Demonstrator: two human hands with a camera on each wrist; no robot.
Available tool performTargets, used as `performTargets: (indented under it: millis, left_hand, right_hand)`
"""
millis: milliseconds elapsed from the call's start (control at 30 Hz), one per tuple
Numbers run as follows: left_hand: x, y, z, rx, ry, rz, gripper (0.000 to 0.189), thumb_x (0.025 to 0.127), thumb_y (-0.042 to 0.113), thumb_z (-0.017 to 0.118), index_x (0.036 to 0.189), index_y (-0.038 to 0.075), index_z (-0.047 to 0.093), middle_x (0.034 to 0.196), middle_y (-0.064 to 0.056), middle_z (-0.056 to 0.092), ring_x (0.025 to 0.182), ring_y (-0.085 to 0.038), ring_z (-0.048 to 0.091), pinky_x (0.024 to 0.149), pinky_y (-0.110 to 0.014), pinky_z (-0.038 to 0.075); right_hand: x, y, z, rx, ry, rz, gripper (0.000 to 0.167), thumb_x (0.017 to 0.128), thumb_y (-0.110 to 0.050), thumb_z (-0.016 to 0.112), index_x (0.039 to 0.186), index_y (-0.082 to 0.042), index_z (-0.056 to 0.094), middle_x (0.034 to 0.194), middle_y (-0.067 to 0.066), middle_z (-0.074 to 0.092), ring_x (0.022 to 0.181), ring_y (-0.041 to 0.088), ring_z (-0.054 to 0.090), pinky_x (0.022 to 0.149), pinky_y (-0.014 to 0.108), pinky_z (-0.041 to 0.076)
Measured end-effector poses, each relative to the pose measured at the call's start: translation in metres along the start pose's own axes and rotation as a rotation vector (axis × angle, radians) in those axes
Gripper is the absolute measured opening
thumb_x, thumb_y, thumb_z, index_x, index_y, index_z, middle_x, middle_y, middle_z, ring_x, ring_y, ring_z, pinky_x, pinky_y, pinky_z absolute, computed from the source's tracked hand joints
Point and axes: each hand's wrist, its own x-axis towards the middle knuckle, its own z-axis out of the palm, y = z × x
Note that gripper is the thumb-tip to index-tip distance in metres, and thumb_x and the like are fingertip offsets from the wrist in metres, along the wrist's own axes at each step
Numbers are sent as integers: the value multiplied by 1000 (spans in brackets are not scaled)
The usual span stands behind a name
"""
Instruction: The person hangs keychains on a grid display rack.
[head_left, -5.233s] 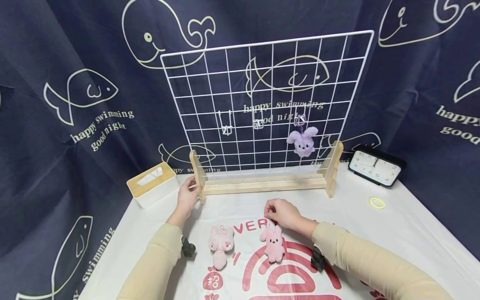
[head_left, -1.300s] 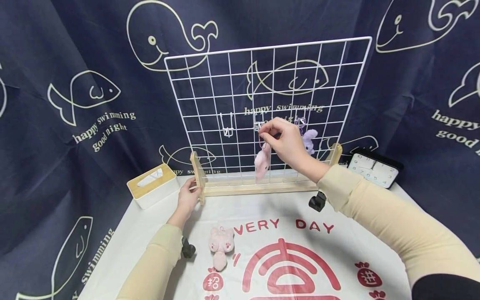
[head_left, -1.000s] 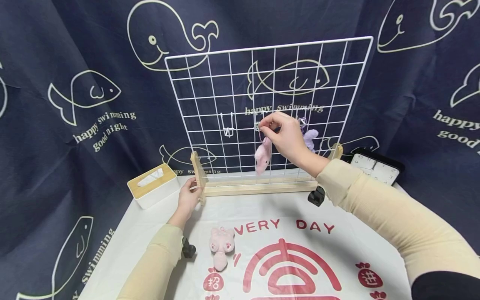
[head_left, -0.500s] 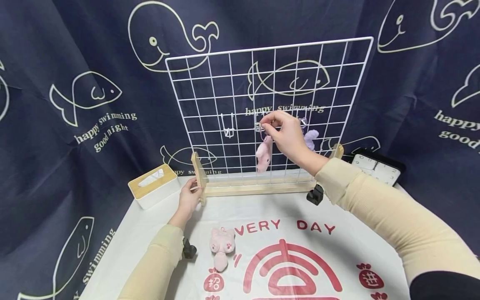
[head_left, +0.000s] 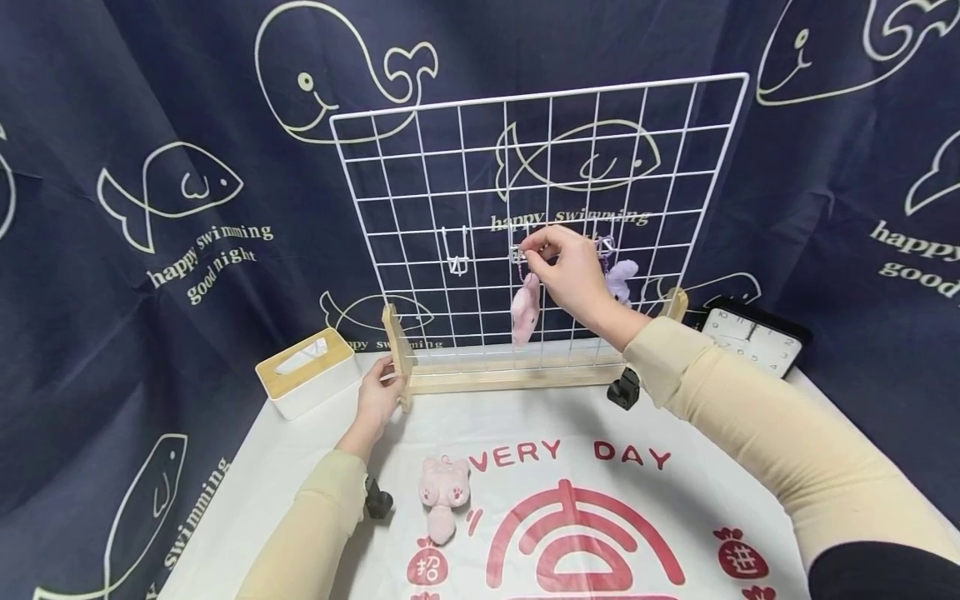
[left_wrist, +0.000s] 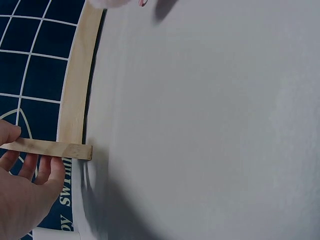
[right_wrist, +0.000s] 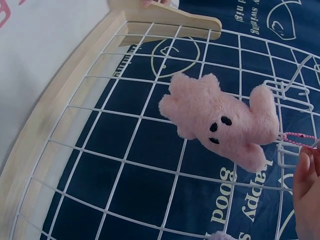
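The pink plush rabbit (right_wrist: 222, 117) has moved up from the tabletop (head_left: 517, 417) to the front of the wire grid (head_left: 540, 97), near the middle hook (head_left: 515, 254). The right hand (head_left: 573, 268) pinches its bead chain (right_wrist: 301, 135). The left hand (head_left: 377, 396) grips the wooden side support (left_wrist: 47, 147), thumb and fingers on opposite faces.

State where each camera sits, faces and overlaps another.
Head: on the head, facing forward and down at the white wire grid; left hand, right hand, beige fabric sleeves show.
Left wrist: on that wrist, facing the pale wooden stand; left hand shows.
Right wrist: on that wrist, facing the pink plush toy; both hands show partly.
Shared: head and right wrist both show toy and grid.
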Motion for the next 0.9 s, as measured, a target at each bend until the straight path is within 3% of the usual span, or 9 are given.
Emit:
performTargets:
  millis: [233,533,700,900]
  left_hand:
    - [-2,-1,0,-3,6,7,48,97,0,58,144,0,51,133,-26,57,123,-42,58,104,-52,52]
    - [-1,3,-2,0,-1,0,51,96,0,58,145,2,50,135,-26,57,125,-42,57,106,-51,51]
    - [-2,4,-1,1,-1,-4,50,96,0,59,145,1,50,135,-26,57,125,-42,57,106,-52,51]
    - [-2,3,0,2,3,4,49,95,-2,57,144,0,51,133,-27,57,125,-44,56,106,-53,50]
  right_hand:
    - [3,4,3,-16,6,30,10,91,1,68,96,-1,76,92,10,73,74,19,64,71,33,49]
    - [11,3,6,-21,33,51,7,92,-1,70,95,-1,75,87,10,75,69,17,64,65,21,47]
    - [14,3,7,-57,31,0,5,92,-2,70,94,-1,75,84,10,74,70,19,65,67,26,49]
    - [13,5,6,-122,45,-57,7,89,-2,71,89,-9,72,83,9,70,72,20,65,69,31,51]
